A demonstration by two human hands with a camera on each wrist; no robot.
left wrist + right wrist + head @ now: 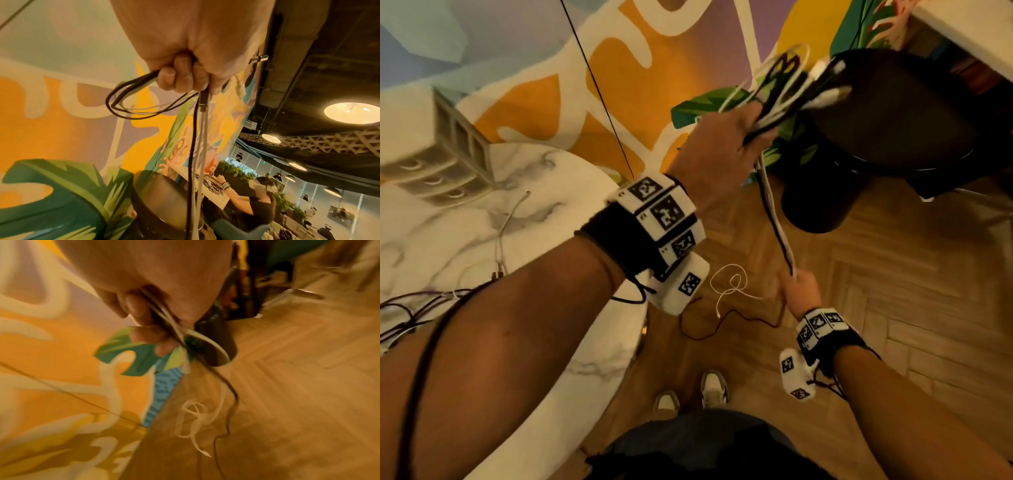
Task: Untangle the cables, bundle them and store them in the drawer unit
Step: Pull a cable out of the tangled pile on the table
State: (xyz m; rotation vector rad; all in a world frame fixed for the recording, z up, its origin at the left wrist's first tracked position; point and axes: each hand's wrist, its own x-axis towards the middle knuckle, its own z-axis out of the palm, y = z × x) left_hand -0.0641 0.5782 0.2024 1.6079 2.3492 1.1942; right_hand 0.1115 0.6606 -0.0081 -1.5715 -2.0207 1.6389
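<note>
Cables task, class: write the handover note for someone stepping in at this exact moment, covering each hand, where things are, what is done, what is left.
Left hand: raised, grips the looped black and white cables.
Right hand: lower, pinches the strands hanging from that bundle.
Loose tails trail onto the wooden floor.
More cables lie on the marble table; the drawer unit stands on it.
Done: part of the bundle coiled.
Left: coil the tails, untangle the table cables, store all in the drawers.

This looks like a shared office lounge or café: a bright painted mural [61, 126] covers the wall, round ceiling lights [352, 112] hang from a dark open ceiling, and people sit at long tables [216, 193] far off.
</note>
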